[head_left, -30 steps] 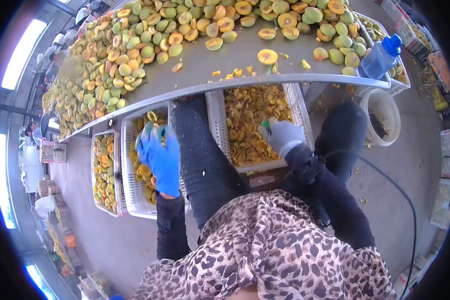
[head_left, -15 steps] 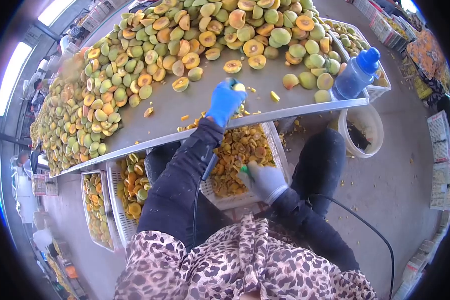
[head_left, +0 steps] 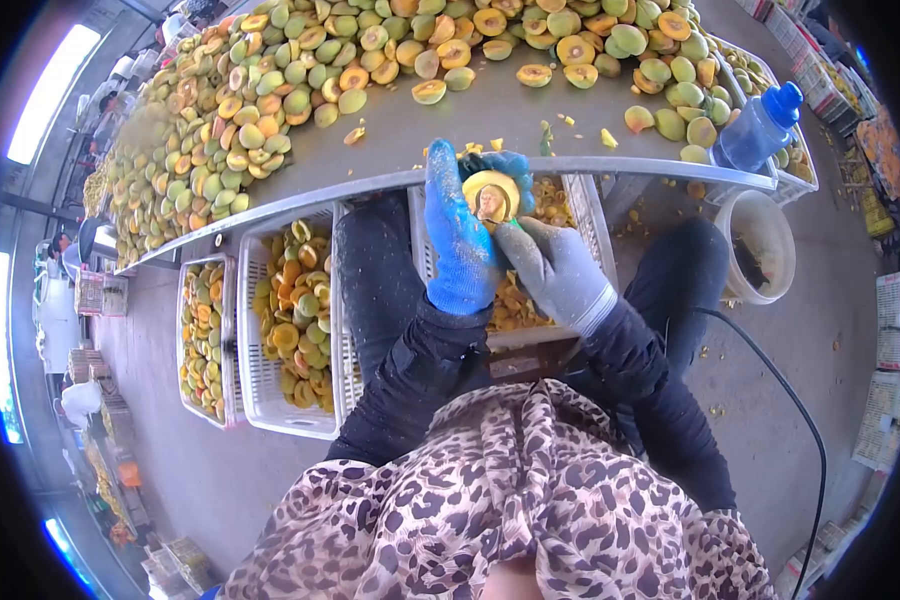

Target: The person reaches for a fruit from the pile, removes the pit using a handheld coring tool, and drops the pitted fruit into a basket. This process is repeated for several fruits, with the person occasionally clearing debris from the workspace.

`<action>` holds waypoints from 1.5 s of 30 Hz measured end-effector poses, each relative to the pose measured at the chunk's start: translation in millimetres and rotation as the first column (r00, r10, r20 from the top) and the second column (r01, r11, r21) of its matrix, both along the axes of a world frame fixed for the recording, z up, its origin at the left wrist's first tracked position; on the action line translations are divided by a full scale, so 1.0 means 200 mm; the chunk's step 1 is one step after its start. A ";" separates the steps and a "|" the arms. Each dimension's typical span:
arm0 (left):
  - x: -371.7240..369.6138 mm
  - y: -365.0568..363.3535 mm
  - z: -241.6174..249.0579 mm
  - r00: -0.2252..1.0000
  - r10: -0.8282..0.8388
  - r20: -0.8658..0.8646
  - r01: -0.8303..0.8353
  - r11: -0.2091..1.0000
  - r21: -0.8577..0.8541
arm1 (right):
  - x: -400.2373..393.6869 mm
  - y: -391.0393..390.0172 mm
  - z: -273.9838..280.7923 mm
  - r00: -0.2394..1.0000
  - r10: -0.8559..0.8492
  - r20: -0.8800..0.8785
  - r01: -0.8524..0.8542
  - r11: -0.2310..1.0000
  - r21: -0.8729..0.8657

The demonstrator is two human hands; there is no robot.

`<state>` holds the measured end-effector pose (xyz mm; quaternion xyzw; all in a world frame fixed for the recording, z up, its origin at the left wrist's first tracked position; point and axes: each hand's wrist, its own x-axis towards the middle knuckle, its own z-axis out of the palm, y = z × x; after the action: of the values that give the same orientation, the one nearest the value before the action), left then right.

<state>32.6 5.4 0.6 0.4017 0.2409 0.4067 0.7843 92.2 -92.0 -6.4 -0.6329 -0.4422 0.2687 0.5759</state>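
Observation:
My left hand, in a blue glove, holds a halved peach cut side up, its stone showing, above the white crate of pitted halves. In a grey glove, my right hand is closed on a small tool with a green handle, mostly hidden, its tip at the fruit's stone. Both hands meet in front of my lap, just below the metal table's edge.
The metal table carries a big heap of halved peaches and a blue-capped bottle. White crates of fruit stand under it at left. A white bucket sits at right. A black cable crosses the floor.
My left hand has come back from the tabletop with a peach half and now holds it over the crate. My right hand rose from the crate to meet it.

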 end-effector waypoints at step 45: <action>-0.45 -0.02 0.03 0.805 0.060 -0.590 0.125 0.955 0.268 | 0.14 0.03 -0.25 0.491 0.093 0.866 0.489 0.793 -0.362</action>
<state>-57.8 1.7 6.7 0.6242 0.4031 0.2789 0.6084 120.4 -86.1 -56.0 -0.8697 -0.4833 -0.0309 0.0949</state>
